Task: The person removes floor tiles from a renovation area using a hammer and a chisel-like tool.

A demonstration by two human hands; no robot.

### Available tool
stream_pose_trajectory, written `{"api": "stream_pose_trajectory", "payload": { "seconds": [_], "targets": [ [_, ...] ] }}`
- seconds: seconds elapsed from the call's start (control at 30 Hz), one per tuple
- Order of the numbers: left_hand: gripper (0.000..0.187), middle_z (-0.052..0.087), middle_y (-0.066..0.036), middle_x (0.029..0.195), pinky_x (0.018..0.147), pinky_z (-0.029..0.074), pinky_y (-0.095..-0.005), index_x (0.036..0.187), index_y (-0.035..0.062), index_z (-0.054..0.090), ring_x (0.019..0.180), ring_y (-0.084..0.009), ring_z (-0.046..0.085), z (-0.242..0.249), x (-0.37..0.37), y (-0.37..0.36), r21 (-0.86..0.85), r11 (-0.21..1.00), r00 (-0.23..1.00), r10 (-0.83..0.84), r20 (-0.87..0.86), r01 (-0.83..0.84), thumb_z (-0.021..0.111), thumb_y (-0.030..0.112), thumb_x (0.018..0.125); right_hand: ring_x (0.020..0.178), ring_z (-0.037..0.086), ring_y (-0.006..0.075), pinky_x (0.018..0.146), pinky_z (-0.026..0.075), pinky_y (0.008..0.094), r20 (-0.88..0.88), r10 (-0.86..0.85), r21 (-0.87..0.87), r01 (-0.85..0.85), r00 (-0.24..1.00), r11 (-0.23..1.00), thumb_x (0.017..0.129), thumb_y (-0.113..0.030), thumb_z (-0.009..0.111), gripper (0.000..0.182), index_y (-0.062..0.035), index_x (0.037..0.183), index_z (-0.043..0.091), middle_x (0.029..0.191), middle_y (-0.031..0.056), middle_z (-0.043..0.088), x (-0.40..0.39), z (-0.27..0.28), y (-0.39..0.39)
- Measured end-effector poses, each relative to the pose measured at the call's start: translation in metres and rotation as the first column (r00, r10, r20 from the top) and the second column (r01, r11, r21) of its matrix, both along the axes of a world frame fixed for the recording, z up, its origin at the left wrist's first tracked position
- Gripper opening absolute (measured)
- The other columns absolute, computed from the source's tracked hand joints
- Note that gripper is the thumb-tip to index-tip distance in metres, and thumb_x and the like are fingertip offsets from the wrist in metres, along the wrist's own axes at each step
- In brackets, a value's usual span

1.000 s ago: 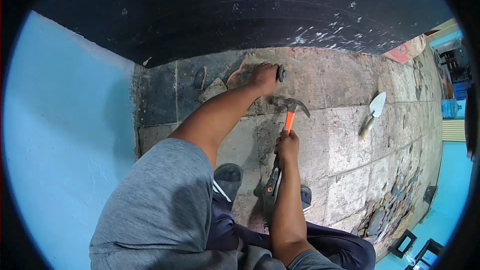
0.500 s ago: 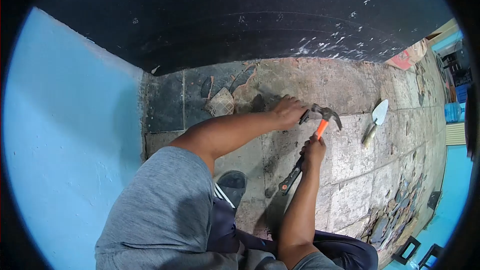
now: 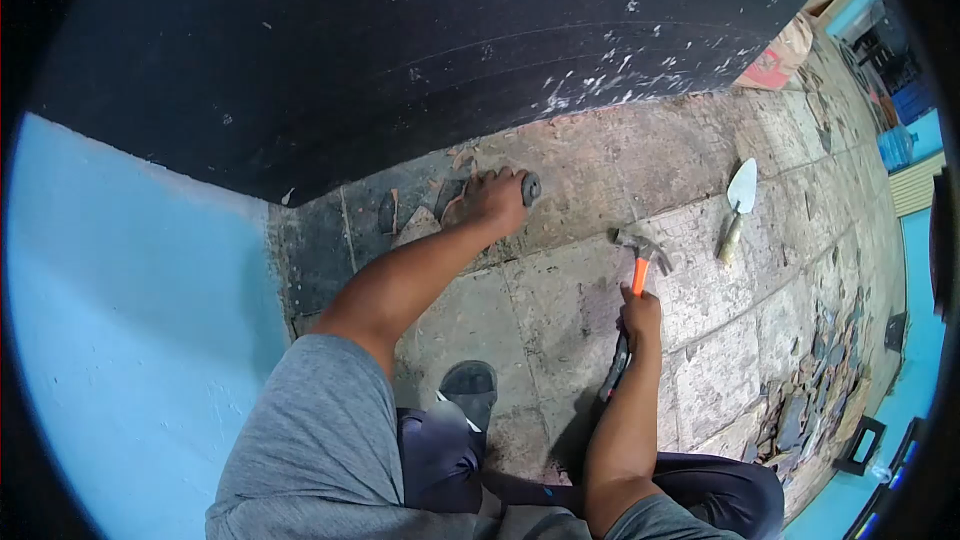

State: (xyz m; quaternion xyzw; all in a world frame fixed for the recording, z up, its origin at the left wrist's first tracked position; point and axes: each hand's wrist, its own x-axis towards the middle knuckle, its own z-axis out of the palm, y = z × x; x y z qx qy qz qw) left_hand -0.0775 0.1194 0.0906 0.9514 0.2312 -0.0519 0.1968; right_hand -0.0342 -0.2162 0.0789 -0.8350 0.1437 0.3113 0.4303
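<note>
My left hand (image 3: 490, 198) grips a dark metal chisel (image 3: 529, 187), holding it low against the floor near the foot of the black wall (image 3: 400, 50). Just left of that hand, loosened tile pieces (image 3: 415, 225) lie among the dark tiles in the corner. My right hand (image 3: 640, 312) holds a claw hammer (image 3: 640, 258) by its orange and black handle, with the head lifted off the stripped floor (image 3: 560, 290) to the right of the chisel. The two hands are apart.
A trowel (image 3: 738, 202) lies on the floor to the right. Broken tile rubble (image 3: 800, 410) is heaped at the lower right. A blue wall (image 3: 120, 340) closes the left side. My dark shoe (image 3: 468, 387) rests on the floor between my arms.
My left hand moved the chisel back to the corner by the wall, away from the hammer. My right hand drew the hammer a little lower and further right.
</note>
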Motion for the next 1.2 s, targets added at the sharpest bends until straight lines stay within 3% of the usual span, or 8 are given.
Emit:
{"api": "stream_pose_trajectory", "payload": {
  "seconds": [0.07, 0.2, 0.4, 0.5, 0.63, 0.7, 0.9, 1.2],
  "targets": [
    [0.046, 0.059, -0.014, 0.131, 0.107, 0.04, -0.0557, 0.131, 0.0134, 0.06, 0.126, -0.0376, 0.053, 0.029, 0.001, -0.02, -0.124, 0.992, 1.0, -0.019, 0.017, 0.021, 0.071, 0.019, 0.086, 0.077, 0.072, 0.0375, 0.073, 0.057, 0.0452, 0.021, 0.299, -0.312, -0.278, 0.954, 0.909, 0.091, -0.038, 0.073, 0.047, -0.0002, 0.117, 0.067, 0.079, 0.0156, 0.068, 0.012, -0.034, -0.026],
    [0.034, 0.068, -0.013, 0.114, 0.101, 0.045, -0.0552, 0.12, 0.0138, 0.064, 0.112, -0.0354, 0.064, 0.05, 0.022, -0.076, -0.173, 0.973, 0.987, -0.137, 0.087, 0.15, 0.067, 0.02, 0.086, 0.116, 0.063, 0.0391, 0.095, 0.052, 0.0473, 0.371, 0.292, -0.522, -0.062, 0.881, 0.851, 0.089, -0.04, 0.073, 0.048, -0.0052, 0.121, 0.068, 0.121, 0.0235, 0.063, 0.021, 0.025, 0.0],
    [0.032, 0.074, -0.019, 0.102, 0.083, 0.054, -0.0547, 0.116, 0.0099, 0.064, 0.099, -0.0406, 0.071, 0.132, 0.025, -0.161, -0.269, 0.806, 0.845, -0.531, 0.064, 0.527, 0.064, 0.019, 0.086, 0.1, 0.07, 0.0428, 0.089, 0.054, 0.0484, 0.692, 0.328, -0.404, -0.032, 0.643, 0.914, 0.091, -0.04, 0.07, 0.042, -0.002, 0.108, 0.074, 0.101, 0.0251, 0.074, 0.161, 0.135, 0.021],
    [0.034, 0.074, -0.022, 0.098, 0.082, 0.055, -0.0535, 0.117, 0.003, 0.061, 0.096, -0.0408, 0.072, 0.183, 0.001, -0.188, -0.363, 0.634, 0.694, -0.718, 0.051, 0.683, 0.061, 0.017, 0.086, 0.106, 0.069, 0.0427, 0.094, 0.053, 0.0463, 0.623, 0.372, -0.426, -0.099, 0.688, 0.899, 0.093, -0.039, 0.065, 0.043, -0.0009, 0.109, 0.075, 0.106, 0.027, 0.073, 0.225, 0.153, 0.0],
    [0.047, 0.072, -0.025, 0.092, 0.076, 0.055, -0.0553, 0.128, -0.0015, 0.057, 0.09, -0.0431, 0.071, 0.228, -0.038, -0.21, -0.4, 0.463, 0.488, -0.872, -0.045, 0.791, 0.063, 0.022, 0.088, 0.113, 0.068, 0.0387, 0.097, 0.054, 0.0466, -0.079, 0.883, -0.823, -0.529, 0.463, 0.205, 0.091, -0.034, 0.062, 0.046, 0.002, 0.119, 0.07, 0.12, 0.0239, 0.071, 0.265, 0.127, -0.072],
    [0.052, 0.072, -0.025, 0.091, 0.076, 0.054, -0.0565, 0.13, -0.003, 0.056, 0.088, -0.0435, 0.071, 0.25, -0.049, -0.211, -0.451, 0.411, 0.418, -0.904, -0.089, 0.792, 0.065, 0.022, 0.085, 0.118, 0.065, 0.0395, 0.1, 0.054, 0.0472, -0.122, 0.855, -0.823, -0.533, 0.503, 0.196, 0.091, -0.035, 0.063, 0.053, 0.0018, 0.129, 0.064, 0.129, 0.0244, 0.066, 0.264, 0.115, -0.101],
    [0.041, 0.065, -0.012, 0.105, 0.087, 0.051, -0.0433, 0.127, 0.0083, 0.061, 0.101, -0.0319, 0.065, 0.3, -0.095, -0.21, -0.431, 0.431, 0.408, -0.901, -0.15, 0.793, 0.06, 0.02, 0.089, 0.116, 0.061, 0.0478, 0.101, 0.051, 0.0514, 0.534, 0.54, -0.61, -0.146, 0.651, 0.779, 0.088, -0.037, 0.074, 0.078, 0.0028, 0.147, 0.042, 0.128, 0.0367, 0.058, 0.271, 0.002, -0.149],
    [0.042, 0.062, -0.011, 0.108, 0.089, 0.048, -0.0415, 0.126, 0.0104, 0.062, 0.102, -0.0291, 0.062, 0.34, -0.123, -0.229, -0.356, 0.649, 0.631, -0.754, -0.183, 0.672, 0.061, 0.02, 0.086, 0.11, 0.067, 0.0441, 0.091, 0.053, 0.0508, 0.449, 0.021, -0.212, 0.084, 0.893, 0.974, 0.088, -0.024, 0.058, 0.054, 0.0042, 0.134, 0.051, 0.119, 0.0311, 0.067, 0.317, -0.083, -0.123]
  ]
}}
